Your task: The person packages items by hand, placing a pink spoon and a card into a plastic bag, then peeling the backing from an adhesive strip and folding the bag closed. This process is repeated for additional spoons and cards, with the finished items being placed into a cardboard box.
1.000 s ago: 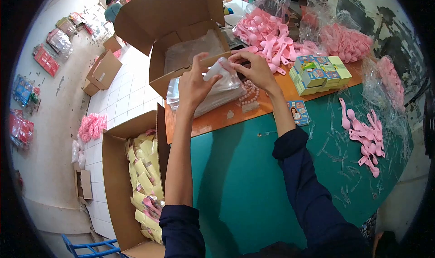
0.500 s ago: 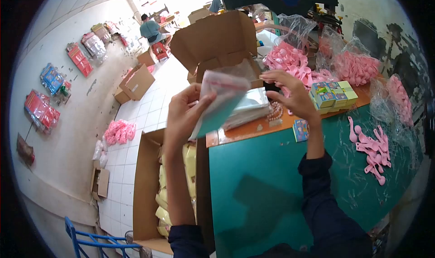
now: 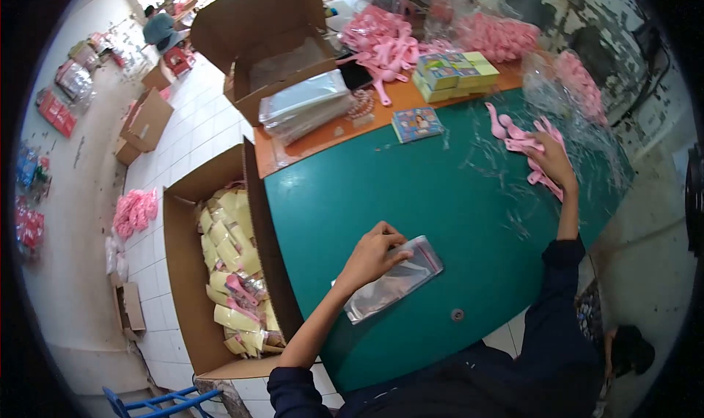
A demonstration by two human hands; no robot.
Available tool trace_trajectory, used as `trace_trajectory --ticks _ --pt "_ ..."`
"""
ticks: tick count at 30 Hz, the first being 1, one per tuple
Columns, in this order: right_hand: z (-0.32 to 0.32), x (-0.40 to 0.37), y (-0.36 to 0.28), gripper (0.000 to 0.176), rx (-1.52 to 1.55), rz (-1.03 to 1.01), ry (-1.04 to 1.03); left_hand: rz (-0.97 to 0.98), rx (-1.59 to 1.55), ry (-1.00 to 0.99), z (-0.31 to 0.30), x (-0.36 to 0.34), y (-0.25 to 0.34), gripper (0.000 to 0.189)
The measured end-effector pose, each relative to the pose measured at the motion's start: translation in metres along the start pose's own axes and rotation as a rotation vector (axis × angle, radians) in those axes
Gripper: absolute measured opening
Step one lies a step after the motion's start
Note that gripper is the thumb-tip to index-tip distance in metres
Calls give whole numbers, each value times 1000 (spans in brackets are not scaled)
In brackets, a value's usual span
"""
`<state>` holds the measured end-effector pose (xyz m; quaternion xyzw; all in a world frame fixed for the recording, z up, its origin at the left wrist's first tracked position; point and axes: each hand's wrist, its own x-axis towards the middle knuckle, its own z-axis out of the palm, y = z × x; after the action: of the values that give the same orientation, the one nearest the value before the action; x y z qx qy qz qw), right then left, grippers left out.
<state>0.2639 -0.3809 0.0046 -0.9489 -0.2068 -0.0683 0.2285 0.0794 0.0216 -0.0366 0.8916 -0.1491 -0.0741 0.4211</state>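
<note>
Head view, desk-side. Left hand (image 3: 374,253): fingers bunched, tips pinching the near corner of a clear bag (image 3: 400,277) against the green table (image 3: 411,198). The bag lies flat on the table close to the person's body, its red-striped mouth pointing away from the hand. It looks empty, with nothing pink or printed inside.

Right hand (image 3: 551,161): stretched far out, palm down on the loose pink spoons (image 3: 524,141) scattered among bits of clear film. Fingers are hidden over the pile, so I cannot tell whether they have closed on a spoon.

Farther out, on the orange end of the table:
- a picture card (image 3: 416,123), lying alone
- a block of small boxes (image 3: 455,73)
- a stack of clear bags (image 3: 304,104), beads just beside it
- bulk sacks of pink spoons (image 3: 381,37)
- an open carton (image 3: 271,44)

On the floor to the left, touching the table edge, a floor carton (image 3: 180,271) is roughly half covered with yellow packets, pink showing in a few.

Judgement: many packs are done, this bag is unfilled, and plenty of stock is left.
</note>
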Motion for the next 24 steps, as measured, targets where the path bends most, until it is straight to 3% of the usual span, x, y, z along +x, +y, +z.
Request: trace_trajectory --ticks 1,4,5,8,9,12,17,20,23,24 --pt "-2 0 29 41 -187 -11 170 -4 15 -1 4 -1 2 33" --pt "7 3 82 43 -232 184 320 46 13 58 14 -3 7 33" --pt "16 6 101 45 -259 198 275 72 6 91 16 -4 8 34" --pt "54 12 127 45 -477 35 313 76 25 216 20 -8 12 33" --pt "56 10 96 47 -445 242 270 101 33 241 22 -9 11 32" --pt "69 7 49 48 -371 346 226 112 38 279 31 -15 9 28" --pt "71 -9 -38 47 -309 265 -16 25 2 247 36 -15 10 24" --pt "44 0 -21 50 -30 -28 -204 99 -5 293 36 -14 10 21" --pt "-43 5 -48 48 343 -50 -485 103 7 295 35 -14 9 19" --pt "-59 11 -36 48 679 -61 -512 108 4 313 35 -14 9 18"
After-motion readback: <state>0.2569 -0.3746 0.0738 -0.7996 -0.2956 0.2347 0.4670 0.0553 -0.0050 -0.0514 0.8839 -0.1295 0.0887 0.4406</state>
